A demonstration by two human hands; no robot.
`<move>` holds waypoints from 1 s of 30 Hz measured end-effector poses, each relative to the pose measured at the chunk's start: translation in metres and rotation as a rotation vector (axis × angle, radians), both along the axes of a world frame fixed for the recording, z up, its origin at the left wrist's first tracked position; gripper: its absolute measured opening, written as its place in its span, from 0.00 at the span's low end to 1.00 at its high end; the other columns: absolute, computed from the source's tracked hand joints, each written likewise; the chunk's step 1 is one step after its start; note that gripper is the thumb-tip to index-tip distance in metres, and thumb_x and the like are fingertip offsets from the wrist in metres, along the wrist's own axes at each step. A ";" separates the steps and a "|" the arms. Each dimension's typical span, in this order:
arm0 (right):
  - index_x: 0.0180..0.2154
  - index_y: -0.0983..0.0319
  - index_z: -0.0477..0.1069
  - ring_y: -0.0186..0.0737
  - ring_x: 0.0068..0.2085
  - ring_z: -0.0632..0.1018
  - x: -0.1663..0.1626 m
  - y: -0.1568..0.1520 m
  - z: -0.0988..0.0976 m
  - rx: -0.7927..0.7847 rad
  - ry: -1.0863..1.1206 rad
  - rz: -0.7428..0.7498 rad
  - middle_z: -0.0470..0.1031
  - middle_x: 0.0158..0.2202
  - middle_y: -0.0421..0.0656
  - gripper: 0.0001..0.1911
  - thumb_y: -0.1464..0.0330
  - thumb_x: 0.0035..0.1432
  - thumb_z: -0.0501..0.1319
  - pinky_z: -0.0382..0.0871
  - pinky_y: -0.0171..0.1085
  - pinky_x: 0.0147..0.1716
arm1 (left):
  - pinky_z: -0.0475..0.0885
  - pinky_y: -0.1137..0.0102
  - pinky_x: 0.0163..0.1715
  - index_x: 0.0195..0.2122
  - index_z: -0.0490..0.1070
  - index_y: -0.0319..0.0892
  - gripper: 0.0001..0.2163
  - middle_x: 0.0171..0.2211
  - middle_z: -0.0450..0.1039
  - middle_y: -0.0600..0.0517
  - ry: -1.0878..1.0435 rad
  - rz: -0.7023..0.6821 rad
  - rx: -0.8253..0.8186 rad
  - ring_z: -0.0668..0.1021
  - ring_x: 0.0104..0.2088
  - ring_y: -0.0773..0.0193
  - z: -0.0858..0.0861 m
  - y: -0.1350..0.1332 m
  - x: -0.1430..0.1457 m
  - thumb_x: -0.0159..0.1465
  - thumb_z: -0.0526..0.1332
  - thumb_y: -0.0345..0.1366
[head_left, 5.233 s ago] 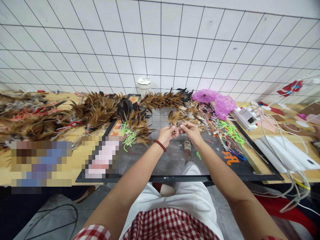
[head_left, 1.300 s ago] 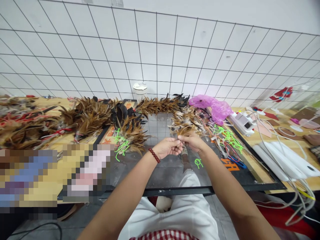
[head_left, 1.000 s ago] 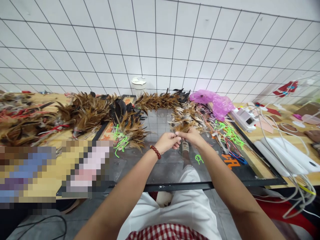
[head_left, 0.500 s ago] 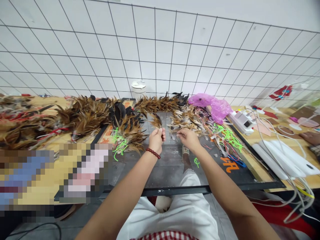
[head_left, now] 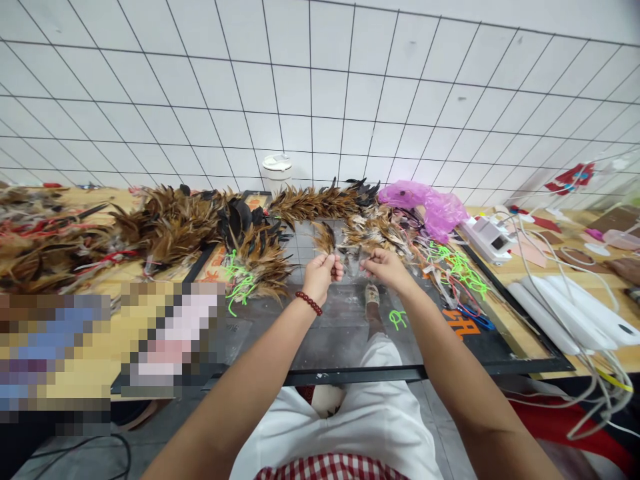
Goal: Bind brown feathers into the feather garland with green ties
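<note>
My left hand (head_left: 319, 279), with a beaded bracelet at the wrist, pinches a small bunch of brown and dark feathers (head_left: 326, 236) by its lower end, the tips pointing up. A short way to its right, my right hand (head_left: 386, 268) has thumb and forefinger pressed together; what is between them is too small to make out. Just behind that hand lies a pile of loose tan and white feathers (head_left: 376, 229). Left of my hands sits a thick brown-black feather bundle (head_left: 257, 257), tied with neon green string (head_left: 241, 283). A long feather strip (head_left: 315, 203) stretches across the back.
At the back stand a white lidded cup (head_left: 277, 172) and a pink plastic bag (head_left: 425, 203). On the right are green string (head_left: 457, 267), blue-handled scissors (head_left: 477, 319), a power strip (head_left: 487, 239) and tangled white cables. More feather bundles (head_left: 175, 220) cover the left side.
Both hands have shifted slightly right within the view, the left still holding the feather bunch. The whole view has tilted a little.
</note>
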State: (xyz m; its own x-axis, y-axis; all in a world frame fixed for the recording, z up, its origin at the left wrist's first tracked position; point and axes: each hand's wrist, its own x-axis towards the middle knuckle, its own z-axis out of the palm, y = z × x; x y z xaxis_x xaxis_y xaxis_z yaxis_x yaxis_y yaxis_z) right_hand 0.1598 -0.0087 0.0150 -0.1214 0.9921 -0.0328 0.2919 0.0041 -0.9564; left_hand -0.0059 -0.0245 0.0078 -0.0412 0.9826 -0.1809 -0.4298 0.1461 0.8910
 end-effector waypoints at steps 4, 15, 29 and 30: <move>0.21 0.62 0.62 0.28 0.20 0.61 -0.006 -0.004 0.002 0.081 0.120 0.022 0.63 0.17 0.34 0.19 0.56 0.42 0.66 0.53 0.31 0.20 | 0.71 0.73 0.25 0.28 0.68 0.35 0.06 0.23 0.73 0.49 0.045 -0.031 -0.025 0.75 0.22 0.69 0.002 -0.003 0.003 0.61 0.56 0.30; 0.18 0.63 0.64 0.29 0.23 0.60 -0.011 0.003 -0.013 0.250 -0.034 -0.015 0.59 0.18 0.35 0.19 0.55 0.40 0.66 0.53 0.33 0.23 | 0.70 0.75 0.22 0.24 0.69 0.33 0.08 0.20 0.71 0.50 0.132 -0.299 -0.031 0.72 0.19 0.72 0.002 -0.009 0.005 0.59 0.61 0.31; 0.37 0.60 0.75 0.39 0.36 0.74 -0.017 -0.001 -0.017 0.358 -0.681 -0.028 0.76 0.34 0.44 0.13 0.60 0.52 0.61 0.63 0.34 0.35 | 0.61 0.78 0.18 0.28 0.67 0.37 0.08 0.19 0.63 0.57 -0.076 -0.010 -0.009 0.66 0.17 0.75 0.002 0.003 -0.005 0.56 0.63 0.36; 0.36 0.59 0.75 0.39 0.37 0.74 -0.019 -0.002 -0.016 0.352 -0.751 -0.008 0.76 0.35 0.44 0.11 0.62 0.52 0.60 0.63 0.34 0.36 | 0.61 0.78 0.18 0.28 0.67 0.37 0.08 0.19 0.63 0.57 -0.077 -0.011 -0.006 0.66 0.17 0.75 0.002 0.002 -0.005 0.57 0.62 0.36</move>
State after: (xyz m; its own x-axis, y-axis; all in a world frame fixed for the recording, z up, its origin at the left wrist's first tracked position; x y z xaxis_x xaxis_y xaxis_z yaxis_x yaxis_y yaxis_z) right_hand 0.1407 -0.0111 -0.0010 -0.1842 0.9601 0.2105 0.8539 0.2624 -0.4495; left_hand -0.0112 -0.0222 0.0098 -0.0160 0.9818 -0.1891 -0.4950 0.1565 0.8547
